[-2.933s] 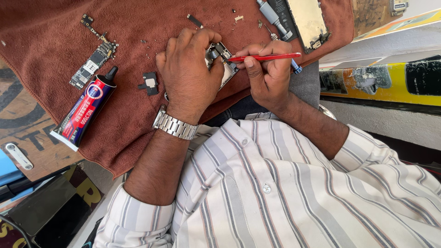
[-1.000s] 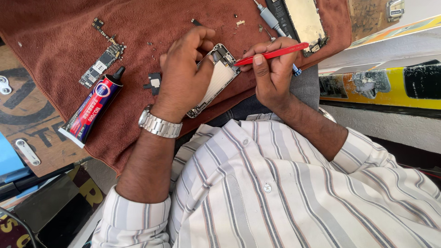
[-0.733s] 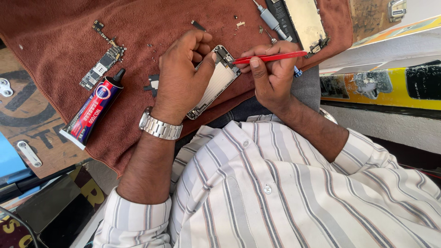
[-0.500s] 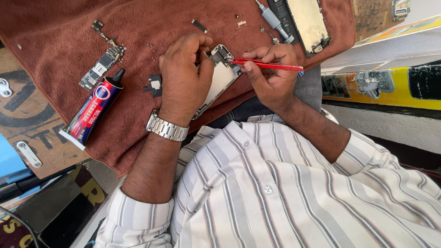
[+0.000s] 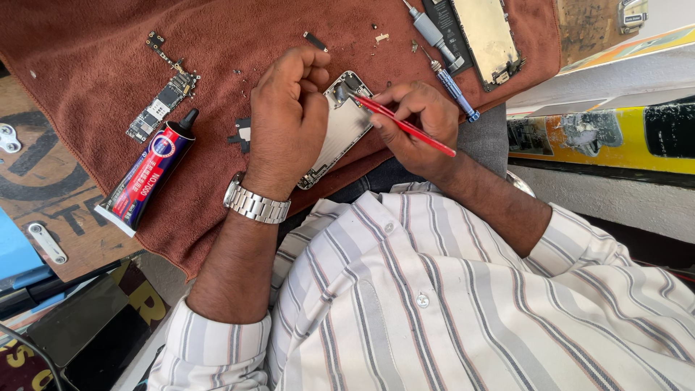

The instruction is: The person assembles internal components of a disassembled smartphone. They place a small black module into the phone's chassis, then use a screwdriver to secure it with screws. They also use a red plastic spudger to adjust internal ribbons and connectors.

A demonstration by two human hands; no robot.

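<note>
The left hand (image 5: 288, 123) is curled over the near edge of an opened silver phone housing (image 5: 339, 130), fingers clamped together on it, steadying it on the brown cloth (image 5: 94, 65); the right hand (image 5: 420, 123) pinches a thin red tool (image 5: 405, 124) between thumb and fingertips, its tip touching the housing's top corner just beyond the left fingertips; a glue tube (image 5: 148, 170) lies well left of the left knuckles, a bare circuit board (image 5: 163, 101) beside it; two screwdrivers (image 5: 441, 51) and a detached screen (image 5: 486, 36) lie beyond the right fingers.
</note>
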